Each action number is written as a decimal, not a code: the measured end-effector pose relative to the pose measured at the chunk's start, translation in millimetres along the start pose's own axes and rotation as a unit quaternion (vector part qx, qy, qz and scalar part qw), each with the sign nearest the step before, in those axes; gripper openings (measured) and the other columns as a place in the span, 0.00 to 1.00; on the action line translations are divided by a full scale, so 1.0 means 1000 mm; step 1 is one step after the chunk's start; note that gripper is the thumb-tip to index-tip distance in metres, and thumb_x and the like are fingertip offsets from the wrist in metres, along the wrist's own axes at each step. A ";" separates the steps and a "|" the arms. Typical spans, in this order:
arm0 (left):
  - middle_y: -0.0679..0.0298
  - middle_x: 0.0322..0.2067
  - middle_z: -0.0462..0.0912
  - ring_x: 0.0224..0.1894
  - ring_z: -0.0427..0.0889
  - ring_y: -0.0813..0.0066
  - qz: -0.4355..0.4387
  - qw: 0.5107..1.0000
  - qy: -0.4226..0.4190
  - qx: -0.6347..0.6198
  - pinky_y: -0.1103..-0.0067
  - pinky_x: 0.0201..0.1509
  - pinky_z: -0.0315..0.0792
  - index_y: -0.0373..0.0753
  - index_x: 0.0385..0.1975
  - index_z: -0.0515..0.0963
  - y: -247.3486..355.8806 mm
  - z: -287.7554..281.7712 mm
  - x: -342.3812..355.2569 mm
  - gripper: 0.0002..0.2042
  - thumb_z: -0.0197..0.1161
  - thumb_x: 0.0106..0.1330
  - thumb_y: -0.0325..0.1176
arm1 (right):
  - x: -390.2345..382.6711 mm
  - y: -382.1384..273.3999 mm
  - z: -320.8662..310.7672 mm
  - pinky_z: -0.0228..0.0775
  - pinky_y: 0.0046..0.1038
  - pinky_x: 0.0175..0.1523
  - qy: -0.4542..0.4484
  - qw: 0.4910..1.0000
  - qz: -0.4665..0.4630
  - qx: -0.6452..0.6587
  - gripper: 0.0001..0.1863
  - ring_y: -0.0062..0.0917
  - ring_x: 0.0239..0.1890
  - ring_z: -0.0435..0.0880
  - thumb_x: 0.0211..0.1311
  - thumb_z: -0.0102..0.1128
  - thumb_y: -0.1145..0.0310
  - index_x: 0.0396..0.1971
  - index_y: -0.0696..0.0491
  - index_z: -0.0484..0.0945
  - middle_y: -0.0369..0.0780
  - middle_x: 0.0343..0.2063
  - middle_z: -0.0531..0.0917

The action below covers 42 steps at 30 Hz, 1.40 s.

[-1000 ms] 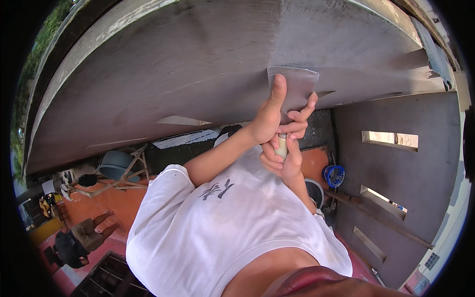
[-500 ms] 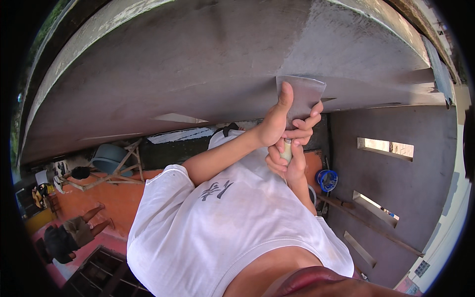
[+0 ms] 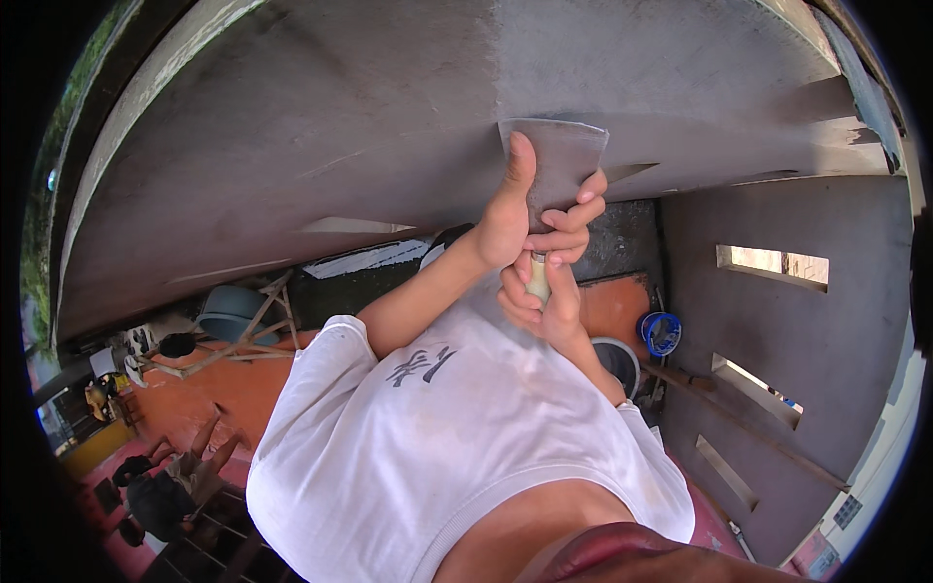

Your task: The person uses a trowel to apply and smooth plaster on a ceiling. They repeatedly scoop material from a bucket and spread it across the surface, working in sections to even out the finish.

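A wide metal putty knife with a pale handle is raised against the grey plastered surface overhead, its broad edge along the line of a lighter patch. My left hand grips the blade, thumb laid on its face and fingers curled round its right side. Just below, my right hand is closed round the handle. Whether the edge touches the surface I cannot tell exactly.
At right stands a grey wall with slot openings, a blue bucket beside it. A grey basin rests by a wooden stand at left. Two people are on the pink and orange floor at lower left.
Both hands and the putty knife shifted slightly right and down, then moved left and up to where they are now. A second person has come into sight at lower left.
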<state>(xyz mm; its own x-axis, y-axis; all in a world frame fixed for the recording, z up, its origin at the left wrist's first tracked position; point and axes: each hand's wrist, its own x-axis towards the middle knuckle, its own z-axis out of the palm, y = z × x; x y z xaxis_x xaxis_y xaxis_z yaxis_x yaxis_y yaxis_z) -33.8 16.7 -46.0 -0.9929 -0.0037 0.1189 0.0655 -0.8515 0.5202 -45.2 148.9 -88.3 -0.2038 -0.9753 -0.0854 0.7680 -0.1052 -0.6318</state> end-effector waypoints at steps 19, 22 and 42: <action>0.77 0.15 0.54 0.11 0.50 0.92 -0.027 0.993 0.060 0.101 0.87 0.18 0.57 0.42 0.28 0.62 0.013 -0.002 -0.013 0.40 0.33 0.50 0.81 | 0.011 0.024 -0.003 0.38 0.16 0.12 -0.033 0.994 0.019 0.100 0.26 0.10 0.08 0.51 0.66 0.36 0.35 0.30 0.46 0.61 0.28 0.11 0.58; 0.77 0.14 0.54 0.11 0.51 0.92 -0.036 0.993 0.069 0.093 0.87 0.18 0.57 0.42 0.28 0.62 0.012 0.000 -0.015 0.40 0.33 0.51 0.81 | 0.009 0.021 0.001 0.38 0.16 0.13 -0.031 0.992 0.030 0.119 0.27 0.10 0.08 0.51 0.66 0.36 0.35 0.30 0.46 0.61 0.28 0.11 0.58; 0.78 0.14 0.54 0.11 0.49 0.91 -0.017 0.995 0.060 0.074 0.87 0.16 0.56 0.42 0.28 0.62 0.015 0.013 -0.006 0.41 0.30 0.50 0.82 | 0.011 0.007 0.009 0.37 0.16 0.11 -0.029 0.997 -0.012 0.073 0.26 0.09 0.07 0.49 0.66 0.40 0.38 0.30 0.50 0.62 0.29 0.10 0.59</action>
<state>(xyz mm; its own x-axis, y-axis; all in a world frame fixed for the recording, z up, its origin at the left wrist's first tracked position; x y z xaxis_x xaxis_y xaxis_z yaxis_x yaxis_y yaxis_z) -25.6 10.8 -28.4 -0.9989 -0.0458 0.0013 0.0359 -0.7652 0.6428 -36.5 135.6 -86.2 -0.1913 -0.9812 -0.0242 0.8444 -0.1520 -0.5137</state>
